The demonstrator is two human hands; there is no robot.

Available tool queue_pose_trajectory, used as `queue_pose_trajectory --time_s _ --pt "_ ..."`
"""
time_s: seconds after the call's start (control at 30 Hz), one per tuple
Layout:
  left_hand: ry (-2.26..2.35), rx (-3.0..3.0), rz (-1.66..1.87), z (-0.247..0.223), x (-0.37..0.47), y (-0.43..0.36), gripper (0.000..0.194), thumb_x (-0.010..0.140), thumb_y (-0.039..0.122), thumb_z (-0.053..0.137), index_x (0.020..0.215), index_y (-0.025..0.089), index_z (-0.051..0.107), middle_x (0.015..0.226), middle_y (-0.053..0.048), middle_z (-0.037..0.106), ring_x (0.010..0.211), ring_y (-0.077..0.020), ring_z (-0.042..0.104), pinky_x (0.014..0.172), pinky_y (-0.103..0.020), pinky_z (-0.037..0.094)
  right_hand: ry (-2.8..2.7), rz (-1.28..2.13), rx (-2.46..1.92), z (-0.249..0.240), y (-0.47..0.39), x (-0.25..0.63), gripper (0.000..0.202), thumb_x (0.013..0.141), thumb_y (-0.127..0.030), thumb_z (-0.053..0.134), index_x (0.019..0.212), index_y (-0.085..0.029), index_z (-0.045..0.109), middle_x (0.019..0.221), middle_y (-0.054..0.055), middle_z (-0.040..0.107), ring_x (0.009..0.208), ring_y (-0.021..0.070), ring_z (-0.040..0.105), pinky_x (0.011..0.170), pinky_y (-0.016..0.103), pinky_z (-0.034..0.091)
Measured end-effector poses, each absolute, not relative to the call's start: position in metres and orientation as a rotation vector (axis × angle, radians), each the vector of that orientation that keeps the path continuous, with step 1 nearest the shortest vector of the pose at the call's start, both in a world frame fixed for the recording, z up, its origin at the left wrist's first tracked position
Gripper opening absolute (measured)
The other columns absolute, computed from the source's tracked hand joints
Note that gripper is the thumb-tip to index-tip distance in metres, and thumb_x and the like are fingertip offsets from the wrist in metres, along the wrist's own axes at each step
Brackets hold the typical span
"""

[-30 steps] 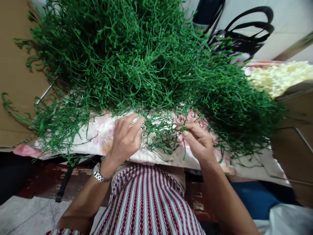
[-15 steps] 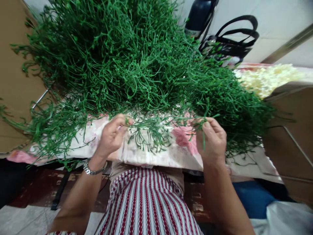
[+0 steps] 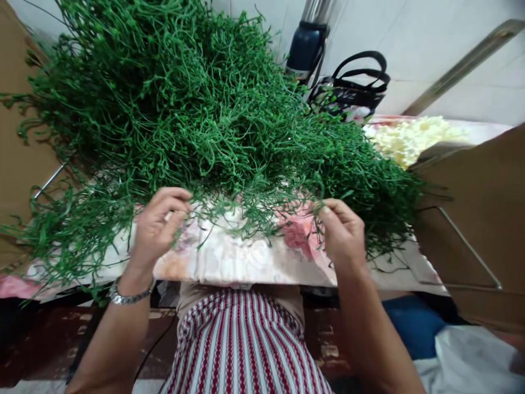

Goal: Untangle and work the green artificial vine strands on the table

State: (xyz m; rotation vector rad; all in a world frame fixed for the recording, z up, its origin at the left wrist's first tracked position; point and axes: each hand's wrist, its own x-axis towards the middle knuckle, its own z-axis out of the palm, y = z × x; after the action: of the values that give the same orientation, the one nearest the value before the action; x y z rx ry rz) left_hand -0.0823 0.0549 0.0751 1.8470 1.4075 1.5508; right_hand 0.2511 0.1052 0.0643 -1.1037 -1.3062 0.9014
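At table edge: green strand (image 3: 254, 210) is stretching between both hands, over the floral cloth (image 3: 229, 257)
Left hand (image 3: 158, 227): fingertips pinching one end
Right hand (image 3: 342, 235): pinching the other end
Handling: likely light, springy, tangle-prone — gripping near the ends seems best

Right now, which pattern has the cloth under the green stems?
Floral, pink on white tablecloth; head view.

A bare strip of floral-cloth worktop (image 3: 246, 262) at lower centre lies open between the two hands. Above it, a tangled heap of green wiry stems (image 3: 197, 104) blocks the way. A brown cardboard box (image 3: 476, 219) walls off the right.
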Motion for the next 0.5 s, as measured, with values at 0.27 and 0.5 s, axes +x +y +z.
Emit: queue_pose_trajectory --time_s 0.27,0.5 --pt "0.672 1.2 1.146 0.051 -0.008 0.033 0.026 0.078 0.042 0.059 0.075 0.016 0.054 0.076 -0.007 0.065 0.06 -0.0176 0.061 0.06 -0.033 0.049 -1.823 0.946 -0.917 0.07 0.095 0.222 0.011 0.085 -0.027 0.053 0.09 -0.02 0.06 0.091 0.004 0.062 0.087 0.016 0.059 0.079 0.031 0.046" --pt "0.862 1.292 1.149 0.071 -0.058 0.022 0.021 0.075 0.035 0.062 0.064 0.017 0.059 0.052 0.002 0.047 0.048 -0.0108 0.044 0.063 -0.031 0.046 -1.404 0.508 -1.31 0.064 0.13 0.268 0.01 0.083 -0.026 0.052 0.077 -0.019 0.056 0.063 -0.002 0.053 0.057 0.0103 0.05 0.058 0.025 0.041"
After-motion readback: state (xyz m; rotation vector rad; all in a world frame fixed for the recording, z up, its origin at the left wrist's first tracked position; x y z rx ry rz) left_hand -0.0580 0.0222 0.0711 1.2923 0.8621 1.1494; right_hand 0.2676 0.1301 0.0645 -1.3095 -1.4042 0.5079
